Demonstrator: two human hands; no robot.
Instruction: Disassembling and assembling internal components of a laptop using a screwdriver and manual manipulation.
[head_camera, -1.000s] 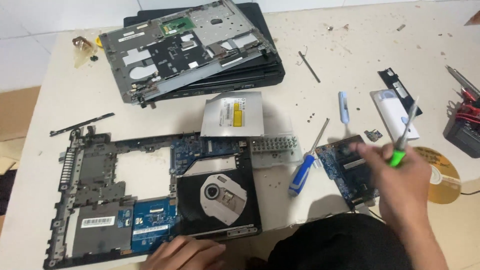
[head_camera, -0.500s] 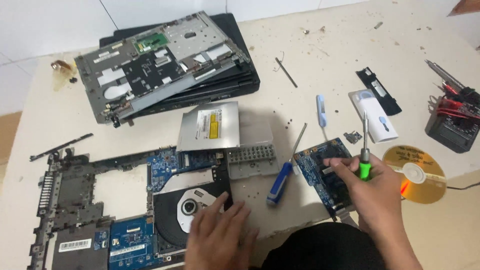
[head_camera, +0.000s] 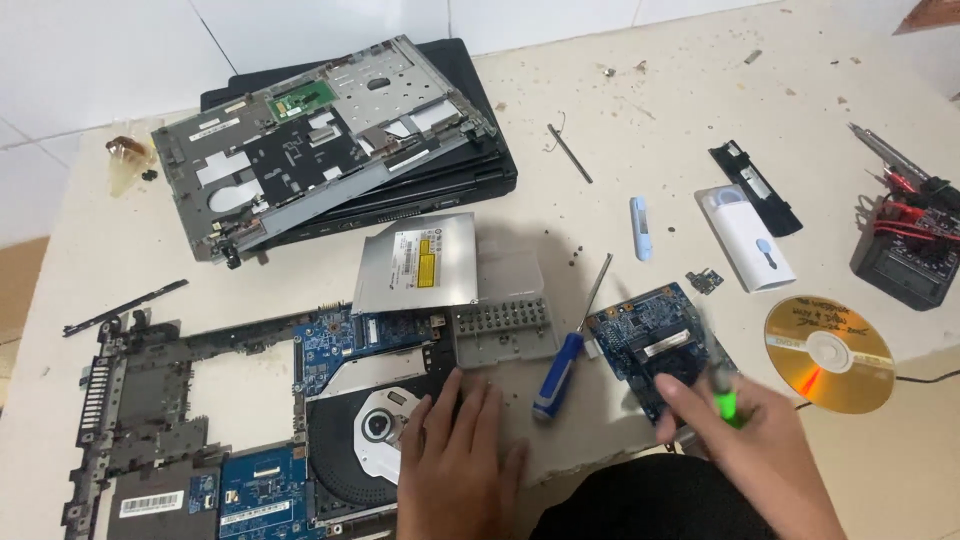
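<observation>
My left hand (head_camera: 455, 460) lies flat, fingers together, on the right edge of an opened optical drive (head_camera: 375, 435) set in a stripped laptop base frame (head_camera: 150, 400). My right hand (head_camera: 735, 430) grips a green-handled tool (head_camera: 725, 400), blurred, at the near corner of a blue circuit board (head_camera: 650, 345). A blue-handled screwdriver (head_camera: 565, 365) lies between my hands. A grey screw tray (head_camera: 505, 330) sits just above my left hand.
A silver optical drive (head_camera: 425, 262) lies mid-table. Stacked laptop shells (head_camera: 330, 140) sit at the back left. A gold disc (head_camera: 828, 352), white device (head_camera: 750, 240), black strip (head_camera: 755, 187), light-blue stick (head_camera: 640, 227) and black tool box (head_camera: 905, 255) occupy the right side. Small screws lie scattered.
My left hand came up from the near edge onto the opened drive. My right hand with the green tool dropped to the board's near corner. The view shifted left.
</observation>
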